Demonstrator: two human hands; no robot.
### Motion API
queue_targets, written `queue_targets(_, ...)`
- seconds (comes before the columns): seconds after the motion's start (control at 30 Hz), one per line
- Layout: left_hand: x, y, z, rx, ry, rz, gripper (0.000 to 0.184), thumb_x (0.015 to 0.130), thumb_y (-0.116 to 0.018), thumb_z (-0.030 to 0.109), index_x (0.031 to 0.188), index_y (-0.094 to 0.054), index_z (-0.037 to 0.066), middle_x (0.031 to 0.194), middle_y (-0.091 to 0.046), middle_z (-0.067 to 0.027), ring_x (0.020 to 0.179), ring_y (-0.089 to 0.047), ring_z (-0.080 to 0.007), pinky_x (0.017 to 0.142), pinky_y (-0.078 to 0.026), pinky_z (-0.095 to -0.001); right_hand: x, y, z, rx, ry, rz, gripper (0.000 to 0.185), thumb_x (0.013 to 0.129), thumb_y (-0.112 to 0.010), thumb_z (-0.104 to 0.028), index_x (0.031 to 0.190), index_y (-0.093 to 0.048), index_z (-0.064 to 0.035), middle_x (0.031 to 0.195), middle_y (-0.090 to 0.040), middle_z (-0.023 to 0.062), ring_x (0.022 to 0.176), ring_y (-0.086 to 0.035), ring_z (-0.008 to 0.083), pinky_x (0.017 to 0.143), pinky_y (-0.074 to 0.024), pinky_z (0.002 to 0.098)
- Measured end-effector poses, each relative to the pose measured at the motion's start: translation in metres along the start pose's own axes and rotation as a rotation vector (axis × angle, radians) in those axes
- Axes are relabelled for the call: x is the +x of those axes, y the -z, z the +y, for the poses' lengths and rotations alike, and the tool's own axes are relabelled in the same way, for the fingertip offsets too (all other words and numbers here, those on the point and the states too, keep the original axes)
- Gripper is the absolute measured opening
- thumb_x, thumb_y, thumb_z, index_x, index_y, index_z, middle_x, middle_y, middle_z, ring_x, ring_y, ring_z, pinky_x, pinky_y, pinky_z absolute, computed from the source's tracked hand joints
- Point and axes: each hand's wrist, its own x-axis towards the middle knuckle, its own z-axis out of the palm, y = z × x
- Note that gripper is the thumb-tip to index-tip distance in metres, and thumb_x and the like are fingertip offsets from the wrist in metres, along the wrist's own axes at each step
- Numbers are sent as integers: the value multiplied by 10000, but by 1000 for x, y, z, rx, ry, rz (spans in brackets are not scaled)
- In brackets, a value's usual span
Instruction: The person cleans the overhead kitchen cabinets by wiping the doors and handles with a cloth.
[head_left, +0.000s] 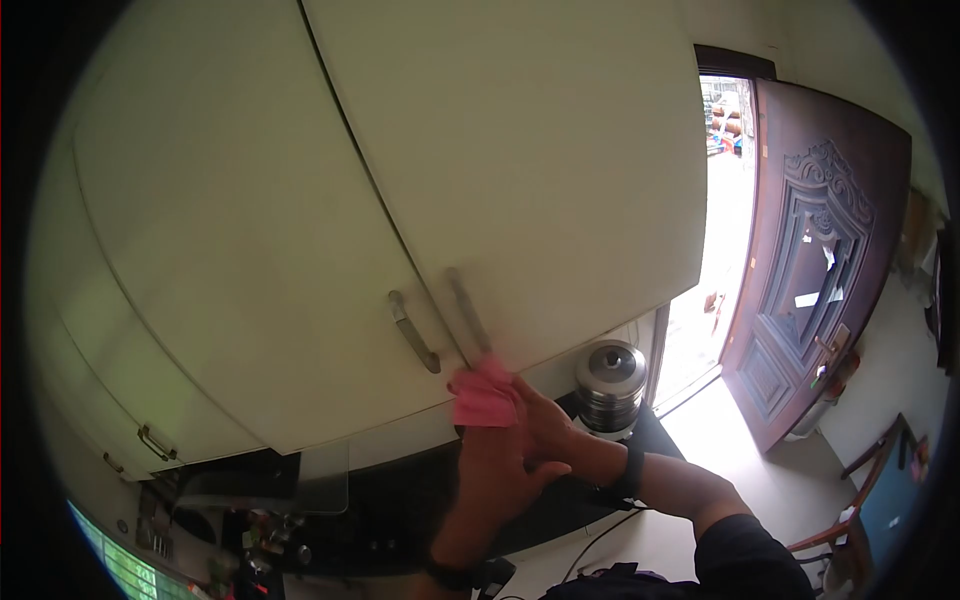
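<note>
Nearest the camera, both forearms reached up to a pink cloth [485, 398]. It hid the left hand's [492, 460] fingers, while that thumb stuck out to the right; the right hand [548, 425] lay along the cloth's right side. The cloth was bunched between them, though how firmly either hand closed on it I could not tell.

The cloth sat by the lower end of the right handle [467, 310], near the bottom edge of the right cabinet door [560, 180]; contact with the panel was unclear. Wiping here, as it seemed, probably called for a flat, even fold — loose corners could catch on the handle — and light pressure, so the door did not swing. The left handle [413, 332] stood just beside.

Below, a lidded metal pot [612, 375] stood by the dark surface [400, 490]; elbows were best kept clear of it. Farther off, a carved door [815, 260] stood open.
</note>
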Motion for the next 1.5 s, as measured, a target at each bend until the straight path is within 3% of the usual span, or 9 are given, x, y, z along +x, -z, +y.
queue_targets(0.2, 39, -26, 25, -221, 3, -152, 881, 808, -682, 559, 1417, -442, -29, 1366, -513, -250, 1265, -488, -425, 1087, -362, -508, -19, 66, -16, 544, 174, 11, 430, 1032, -416, -410, 1375, -453, -152, 1402, -491, 65, 1238, -492, 215, 1046, -431, 447)
queue_targets(0.4, 107, -88, 56, -288, -193, -117, 910, 831, -680, 517, 1457, -361, -63, 1418, -445, -260, 1350, -390, -427, 1134, -313, -495, -61, 111, -90, -711, 542, 402, 314, 996, -468, -272, 1193, -568, -50, 1223, -574, 111, 1063, -520, 207, 946, -455, 334)
queue_targets(0.47, 112, -85, 63, -295, -159, -182, 908, 823, -688, 513, 1438, -374, -75, 1418, -441, -263, 1357, -379, -443, 1145, -299, -508, -66, 109, -84, -488, 528, 495, 374, 996, -463, -283, 1262, -545, -34, 1260, -562, 149, 1153, -519, 241, 986, -451, 342)
queue_targets(0.57, 95, -77, 56, -236, -109, -183, 926, 806, -703, 529, 1433, -384, -72, 1413, -445, -266, 1355, -385, -446, 1131, -311, -528, -71, 120, -59, -912, 457, 520, 441, 995, -471, -299, 1345, -501, -31, 1324, -536, 174, 1260, -497, 270, 1054, -422, 358)
queue_targets(0.77, 4, -34, 7, -40, 141, -55, 1007, 780, -694, 618, 1432, -384, -85, 1453, -404, -299, 1333, -406, -507, 1112, -322, -558, -3, 58, -2, -740, 55, 60, 529, 985, -507, -299, 1437, -424, -36, 1434, -497, 141, 1348, -469, 260, 1176, -322, 398)
queue_targets(0.93, 1, -22, -4, 25, 133, 0, 1000, 796, -671, 630, 1426, -386, -93, 1465, -370, -338, 1355, -346, -569, 1111, -322, -582, 10, 34, -10, -2370, 523, -236, 525, 926, -547, -252, 1408, -473, -60, 1427, -516, 102, 1326, -490, 260, 1180, -314, 463)
queue_targets(1.1, 51, -51, 16, -175, -14, -97, 998, 785, -696, 607, 1426, -385, -92, 1457, -380, -323, 1370, -334, -548, 1123, -318, -570, -33, 70, -75, -1679, 285, -108, 540, 902, -579, -278, 1398, -498, -82, 1412, -535, 84, 1322, -495, 262, 1164, -338, 468)
queue_targets(1.3, 62, -56, 26, -354, 40, -144, 966, 774, -718, 579, 1404, -419, -90, 1444, -426, -279, 1382, -345, -514, 1121, -323, -571, -53, 101, -64, -1739, 160, 109, 572, 889, -605, -334, 1405, -503, -106, 1424, -526, 98, 1340, -482, 288, 1146, -363, 461)
queue_targets(1.5, -9, -23, -11, 26, 149, -36, 950, 819, -664, 629, 1387, -429, -95, 1440, -415, -304, 1369, -343, -551, 1097, -341, -603, 8, 58, -23, -1566, 310, -287, 601, 875, -589, -309, 1396, -485, -29, 1435, -496, 165, 1340, -473, 323, 1147, -346, 461)
